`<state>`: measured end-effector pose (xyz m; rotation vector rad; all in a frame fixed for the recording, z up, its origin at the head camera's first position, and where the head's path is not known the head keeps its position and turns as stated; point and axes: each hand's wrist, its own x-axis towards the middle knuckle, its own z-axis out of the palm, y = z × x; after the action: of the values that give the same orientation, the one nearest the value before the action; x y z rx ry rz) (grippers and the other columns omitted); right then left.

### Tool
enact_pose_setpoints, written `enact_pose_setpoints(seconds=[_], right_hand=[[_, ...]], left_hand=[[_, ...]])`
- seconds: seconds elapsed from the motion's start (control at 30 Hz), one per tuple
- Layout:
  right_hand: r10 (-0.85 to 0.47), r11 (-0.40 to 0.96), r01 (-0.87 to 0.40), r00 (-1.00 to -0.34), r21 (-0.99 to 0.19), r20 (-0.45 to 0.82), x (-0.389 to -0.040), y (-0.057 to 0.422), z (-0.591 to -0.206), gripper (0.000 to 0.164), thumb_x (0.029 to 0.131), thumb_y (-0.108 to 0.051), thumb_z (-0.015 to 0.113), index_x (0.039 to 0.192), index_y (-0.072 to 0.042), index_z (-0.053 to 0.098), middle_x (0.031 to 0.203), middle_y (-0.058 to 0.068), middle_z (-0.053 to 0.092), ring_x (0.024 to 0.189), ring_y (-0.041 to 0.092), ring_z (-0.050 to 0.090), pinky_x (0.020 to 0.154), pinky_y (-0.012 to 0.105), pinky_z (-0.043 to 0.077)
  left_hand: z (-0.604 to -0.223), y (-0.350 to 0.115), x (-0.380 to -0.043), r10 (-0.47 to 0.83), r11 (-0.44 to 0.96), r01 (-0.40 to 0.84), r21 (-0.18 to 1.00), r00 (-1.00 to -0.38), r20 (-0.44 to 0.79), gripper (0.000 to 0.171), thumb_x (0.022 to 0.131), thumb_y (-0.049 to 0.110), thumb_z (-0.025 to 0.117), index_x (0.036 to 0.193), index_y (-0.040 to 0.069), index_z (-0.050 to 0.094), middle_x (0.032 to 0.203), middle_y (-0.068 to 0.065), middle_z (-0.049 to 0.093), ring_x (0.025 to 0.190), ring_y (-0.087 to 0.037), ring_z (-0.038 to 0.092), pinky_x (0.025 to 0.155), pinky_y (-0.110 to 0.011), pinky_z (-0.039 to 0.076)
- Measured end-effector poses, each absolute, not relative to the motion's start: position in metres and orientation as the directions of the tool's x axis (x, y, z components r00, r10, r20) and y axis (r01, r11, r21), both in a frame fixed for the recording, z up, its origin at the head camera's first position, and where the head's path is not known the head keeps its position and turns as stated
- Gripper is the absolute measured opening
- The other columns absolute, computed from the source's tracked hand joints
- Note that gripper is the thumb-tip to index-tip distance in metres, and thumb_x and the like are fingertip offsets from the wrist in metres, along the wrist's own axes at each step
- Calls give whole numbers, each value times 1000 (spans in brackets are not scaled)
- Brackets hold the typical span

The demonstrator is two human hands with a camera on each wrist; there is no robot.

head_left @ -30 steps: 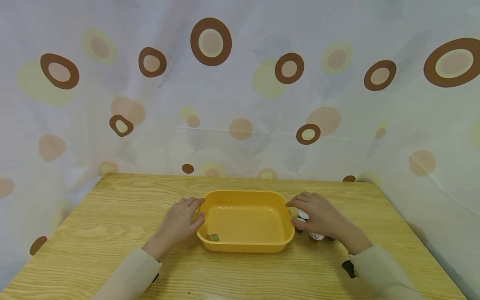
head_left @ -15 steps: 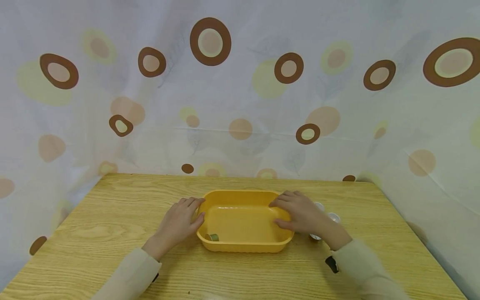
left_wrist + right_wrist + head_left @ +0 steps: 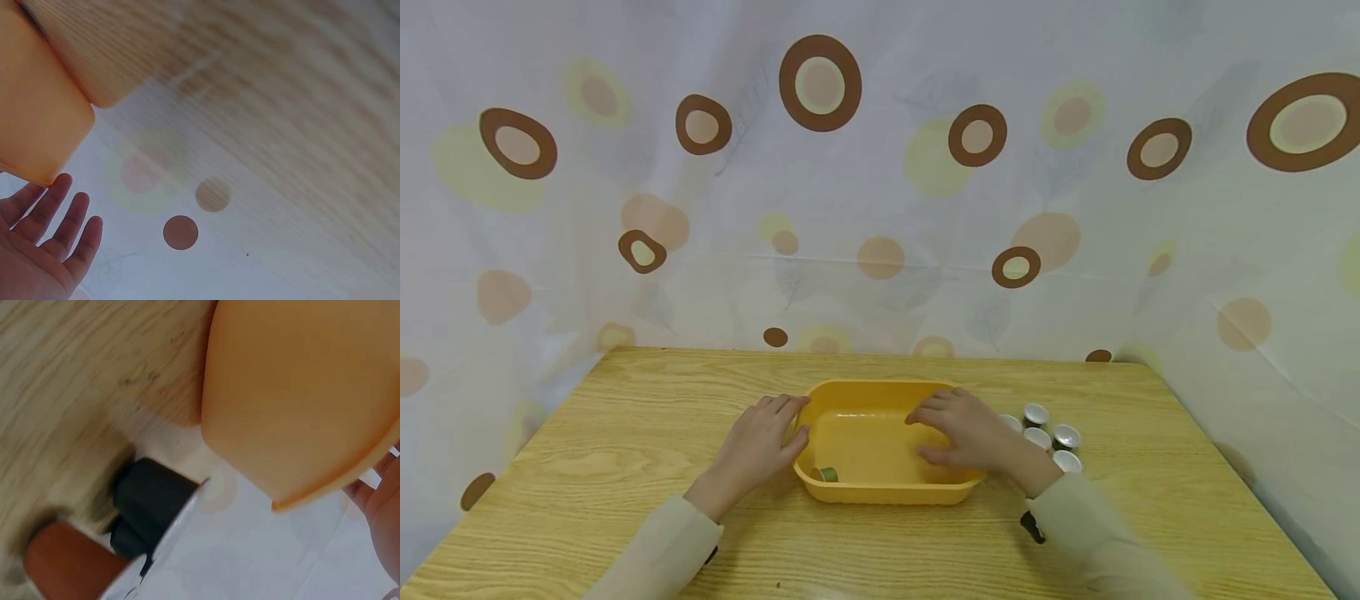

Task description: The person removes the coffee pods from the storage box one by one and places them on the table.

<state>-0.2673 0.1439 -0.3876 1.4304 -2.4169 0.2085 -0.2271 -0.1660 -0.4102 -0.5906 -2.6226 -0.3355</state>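
Note:
A yellow plastic tub (image 3: pixel 891 493) sits on the wooden table, with one green coffee capsule (image 3: pixel 827 475) lying in its near left corner. My left hand (image 3: pixel 762 444) rests at the tub's left rim, fingertips and thumb touching it; the left wrist view has these fingers fairly straight and spread. Over the right part of the tub is my right hand (image 3: pixel 961 429), palm down, its thumb and fingers apart and pointing left. I cannot tell whether a capsule is between them. In the right wrist view the tub's wall (image 3: pixel 294 394) hides most of that hand's fingers.
Several coffee capsules (image 3: pixel 1066 436) with silvery lids stand right of the tub, partly behind my right forearm. In the right wrist view a brown capsule (image 3: pixel 72 562) and a dark green capsule (image 3: pixel 153 494) are close by. A patterned curtain (image 3: pixel 880 208) hangs behind the table.
My right hand has moved left from beside the capsules, across the tub's right rim to above its inside. More capsules show on the table now. My left hand and the tub have stayed put.

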Motion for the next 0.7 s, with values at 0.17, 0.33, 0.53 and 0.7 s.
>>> enact_pose_setpoints(seconds=[0.17,0.33,0.53,0.7], right_hand=[[-840,474,-879,-431,58,330,-266,132,-389,34,79,-33,67,106,-15,64,101,-3,64,96,16,58,87,40,45],[-852,469,-882,-437,47,289,-264,120,-389,35,80,-35,66,109,-16,63,103,-3,62,98,16,57,87,38,45],[-859,479,-877,-458,44,227,-262,107,-388,35,81,-37,64,111,-19,61,107,-5,61,100,15,55,88,36,45],[-867,475,-879,-457,50,199,-261,96,-392,34,81,-39,63,110,-21,61,107,-7,60,100,13,56,88,35,45]], left_hand=[[-411,-165,-228,352,879,457,136,-815,461,36,86,27,57,119,10,59,109,-4,64,98,-23,59,80,-37,50],[-411,-165,-228,352,878,459,138,-813,465,36,86,26,58,118,9,59,109,-4,64,97,-23,59,80,-38,51],[-411,-165,-228,351,880,456,134,-814,462,36,86,26,58,118,9,59,109,-4,64,97,-23,59,79,-38,50],[-411,-165,-227,348,880,454,141,-818,457,36,86,26,57,118,10,59,109,-4,64,98,-23,59,80,-38,50]])
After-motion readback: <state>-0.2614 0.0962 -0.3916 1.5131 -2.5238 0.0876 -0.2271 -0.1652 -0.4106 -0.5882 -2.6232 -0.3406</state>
